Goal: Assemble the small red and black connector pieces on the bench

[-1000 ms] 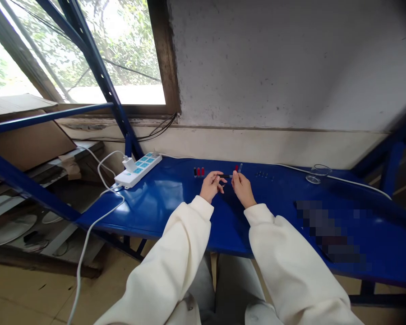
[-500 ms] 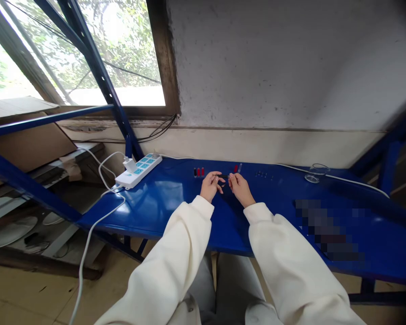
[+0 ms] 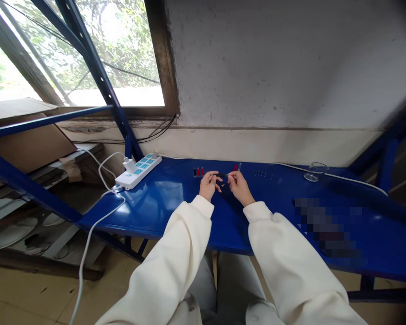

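Over the blue table, my left hand point(image 3: 209, 186) pinches the left end of a thin black pen-like stick point(image 3: 221, 175), held about level. At its other end, the fingertips of my right hand point(image 3: 238, 187) are closed, and a small pale tip shows there. The fingers cover both ends, so the exact kind of stick is unclear. Just behind my left hand stand a short black cylinder point(image 3: 195, 172) and two red cylinders point(image 3: 200, 172). A red piece point(image 3: 235, 167) and a clear tube point(image 3: 239, 167) lie behind my right hand.
Several tiny metallic parts point(image 3: 261, 174) lie right of my hands on the blue table point(image 3: 274, 207). Farther right are clear round dishes point(image 3: 311, 177) and a blurred dark object point(image 3: 328, 230). A white power strip point(image 3: 138, 170) with a plugged-in cable occupies the left end.
My right hand has shifted slightly left to right along the stick, and more of its black length shows between my hands. My left hand stays nearly in place.
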`<state>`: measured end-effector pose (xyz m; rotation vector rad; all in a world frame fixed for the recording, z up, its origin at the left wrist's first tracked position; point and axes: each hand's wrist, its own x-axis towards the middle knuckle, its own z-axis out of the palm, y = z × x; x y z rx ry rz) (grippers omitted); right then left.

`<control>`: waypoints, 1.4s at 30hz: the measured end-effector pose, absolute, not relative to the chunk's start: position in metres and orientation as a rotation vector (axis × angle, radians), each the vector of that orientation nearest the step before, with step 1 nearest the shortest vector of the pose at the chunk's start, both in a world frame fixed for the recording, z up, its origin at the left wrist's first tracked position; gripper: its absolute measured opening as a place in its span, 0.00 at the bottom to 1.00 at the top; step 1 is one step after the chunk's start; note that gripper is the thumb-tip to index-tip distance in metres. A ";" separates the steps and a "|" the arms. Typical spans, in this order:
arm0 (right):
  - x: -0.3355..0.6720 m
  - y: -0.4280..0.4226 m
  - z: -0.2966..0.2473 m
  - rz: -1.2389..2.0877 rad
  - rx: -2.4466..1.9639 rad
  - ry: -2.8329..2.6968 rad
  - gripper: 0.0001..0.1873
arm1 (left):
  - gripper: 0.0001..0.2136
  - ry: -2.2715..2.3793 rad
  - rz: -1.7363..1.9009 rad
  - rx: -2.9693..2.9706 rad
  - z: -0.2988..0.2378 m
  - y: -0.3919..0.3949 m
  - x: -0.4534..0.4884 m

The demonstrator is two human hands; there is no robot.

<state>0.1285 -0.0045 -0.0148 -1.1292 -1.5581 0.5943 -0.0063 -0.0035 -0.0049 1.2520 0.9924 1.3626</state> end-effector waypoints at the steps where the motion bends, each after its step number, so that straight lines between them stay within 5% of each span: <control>1: 0.128 -0.004 -0.015 0.621 -1.110 -1.553 0.14 | 0.11 0.999 1.374 1.240 -0.005 -0.004 -0.007; 42: 0.124 -0.012 -0.005 1.069 -1.050 -1.403 0.18 | 0.17 1.087 1.478 1.197 -0.004 -0.003 -0.011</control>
